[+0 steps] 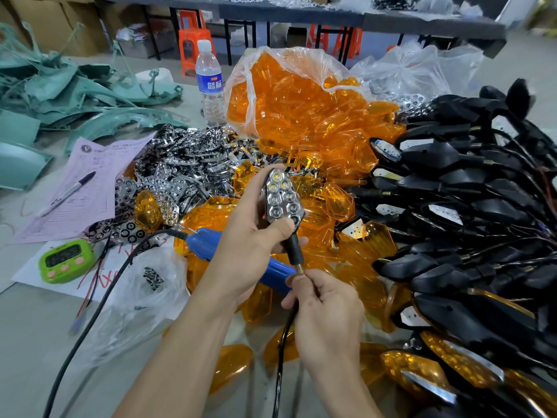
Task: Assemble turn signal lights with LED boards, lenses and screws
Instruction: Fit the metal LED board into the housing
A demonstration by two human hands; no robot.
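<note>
Chrome-faced, seemingly light and rigid, the turn signal [284, 200] is held over the heaped orange lenses [346, 236], left hand [247, 254] wrapped round its body (probably the safest hold); right hand [325, 306] pinches the thin lead [284, 330] under its stem.

grey table [36, 342] is buried: orange lenses [355, 245], chrome reflectors [180, 170], black housings [470, 212], green timer [64, 260], water bottle [209, 82].

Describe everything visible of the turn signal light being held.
The turn signal light is held upright above loose amber lenses. Its black housing carries a chrome honeycomb reflector, top cells glowing; no lens covers it. A black stalk ends in a brass thread, with a black wire below. The left hand grips the housing; the right hand pinches the wire.
</note>
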